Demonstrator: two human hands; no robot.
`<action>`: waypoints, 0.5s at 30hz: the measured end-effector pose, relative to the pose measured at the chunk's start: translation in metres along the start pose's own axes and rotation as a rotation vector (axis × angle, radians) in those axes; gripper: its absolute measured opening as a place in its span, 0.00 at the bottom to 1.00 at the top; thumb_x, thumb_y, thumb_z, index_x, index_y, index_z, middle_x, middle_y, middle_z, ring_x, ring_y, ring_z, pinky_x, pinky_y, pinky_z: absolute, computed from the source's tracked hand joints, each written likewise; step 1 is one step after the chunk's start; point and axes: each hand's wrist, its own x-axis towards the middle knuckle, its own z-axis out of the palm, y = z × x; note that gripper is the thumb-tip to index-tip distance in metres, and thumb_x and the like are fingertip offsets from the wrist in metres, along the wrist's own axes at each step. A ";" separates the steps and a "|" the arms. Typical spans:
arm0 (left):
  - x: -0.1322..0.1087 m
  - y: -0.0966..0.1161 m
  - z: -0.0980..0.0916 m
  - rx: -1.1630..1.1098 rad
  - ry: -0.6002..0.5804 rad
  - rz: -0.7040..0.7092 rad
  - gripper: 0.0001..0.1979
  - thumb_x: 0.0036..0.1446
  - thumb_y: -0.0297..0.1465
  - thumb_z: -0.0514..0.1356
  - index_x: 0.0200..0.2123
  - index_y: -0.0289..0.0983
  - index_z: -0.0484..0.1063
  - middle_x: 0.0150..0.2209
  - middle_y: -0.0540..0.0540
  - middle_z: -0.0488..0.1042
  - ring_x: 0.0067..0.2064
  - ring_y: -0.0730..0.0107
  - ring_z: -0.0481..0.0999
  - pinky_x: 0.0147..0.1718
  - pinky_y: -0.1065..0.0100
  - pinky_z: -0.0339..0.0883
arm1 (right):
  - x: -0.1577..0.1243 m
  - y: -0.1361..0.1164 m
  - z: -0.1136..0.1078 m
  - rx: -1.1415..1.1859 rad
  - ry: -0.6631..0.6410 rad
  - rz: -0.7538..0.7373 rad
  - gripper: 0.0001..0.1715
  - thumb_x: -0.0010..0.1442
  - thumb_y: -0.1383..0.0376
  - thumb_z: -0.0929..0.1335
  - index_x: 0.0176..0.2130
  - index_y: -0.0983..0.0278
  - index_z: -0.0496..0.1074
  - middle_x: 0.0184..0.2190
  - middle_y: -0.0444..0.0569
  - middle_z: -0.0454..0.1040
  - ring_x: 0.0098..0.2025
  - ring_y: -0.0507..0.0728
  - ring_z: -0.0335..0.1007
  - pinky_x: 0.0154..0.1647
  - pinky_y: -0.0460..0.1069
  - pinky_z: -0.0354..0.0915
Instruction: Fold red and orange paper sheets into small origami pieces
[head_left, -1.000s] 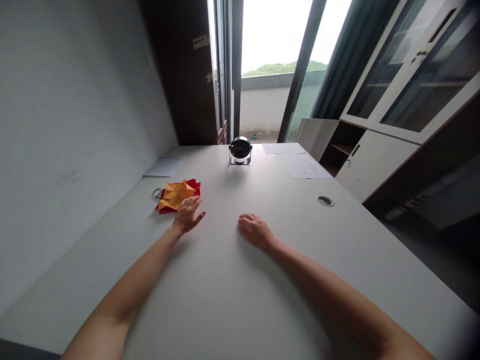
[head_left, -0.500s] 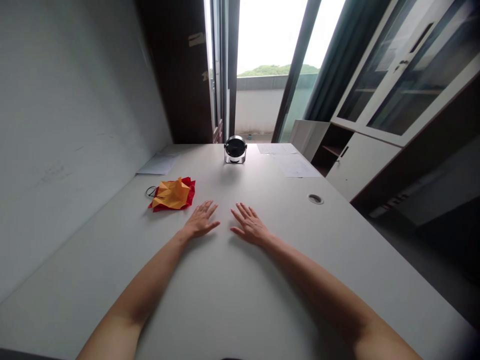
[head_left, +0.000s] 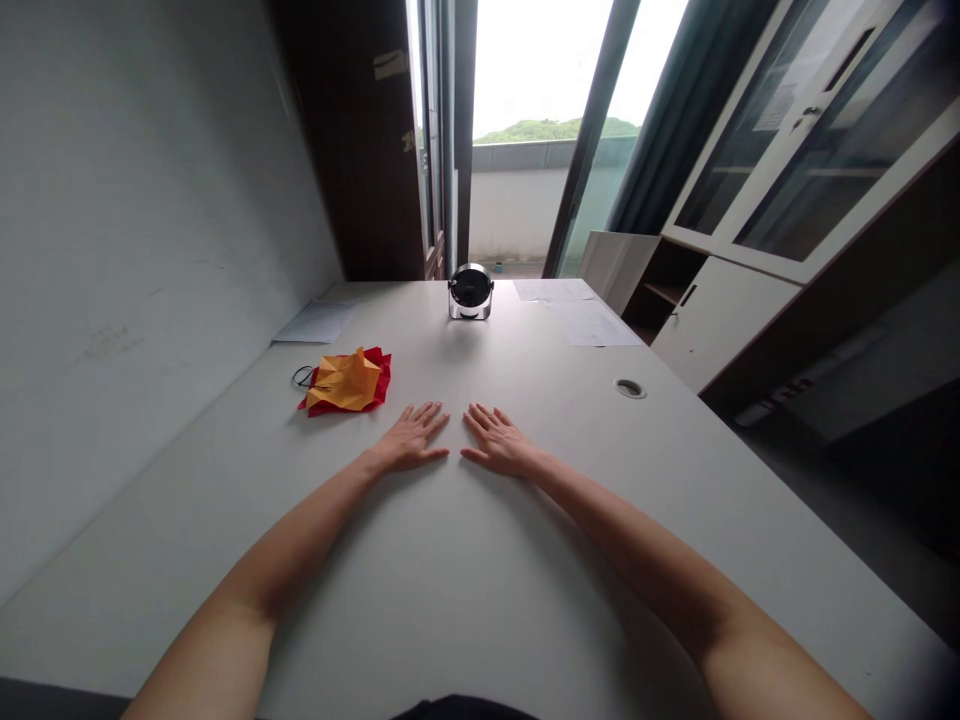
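Note:
Palm down on the white table (head_left: 457, 570), my left hand (head_left: 411, 438) has its fingers stretched out and holds nothing. My right hand (head_left: 496, 440) rests the same way just to its right, with a narrow gap between the two. Beyond my left hand, to the left, lies a crumpled piece of orange and red material (head_left: 346, 382), the orange on top of the red. A thin black cord loop (head_left: 302, 376) sticks out at its left side. Neither hand touches it.
A round black device on a silver stand (head_left: 470, 292) is at the table's far end. Papers (head_left: 596, 323) lie at the far right and another sheet (head_left: 315, 322) by the left wall. A round cable hole (head_left: 629, 388) is set in the tabletop at right. White cabinets (head_left: 739, 310) stand beyond.
My left hand has shifted slightly to the right, closer to my right hand. The camera view has tilted a little, so the table's things sit slightly higher in the picture.

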 end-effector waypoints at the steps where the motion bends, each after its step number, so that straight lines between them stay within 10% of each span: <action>1: 0.000 0.001 -0.001 -0.008 0.003 0.007 0.42 0.62 0.59 0.47 0.73 0.48 0.44 0.75 0.44 0.40 0.75 0.54 0.41 0.70 0.48 0.34 | 0.000 0.000 0.000 0.006 0.002 -0.003 0.54 0.64 0.34 0.53 0.73 0.65 0.47 0.73 0.57 0.41 0.75 0.66 0.35 0.74 0.62 0.36; 15: 0.003 -0.001 0.005 -0.020 0.062 0.026 0.41 0.62 0.58 0.50 0.72 0.47 0.47 0.74 0.43 0.45 0.74 0.53 0.45 0.70 0.48 0.38 | -0.004 -0.002 -0.003 0.025 0.039 0.010 0.50 0.65 0.36 0.56 0.72 0.64 0.51 0.73 0.57 0.45 0.75 0.65 0.39 0.74 0.62 0.38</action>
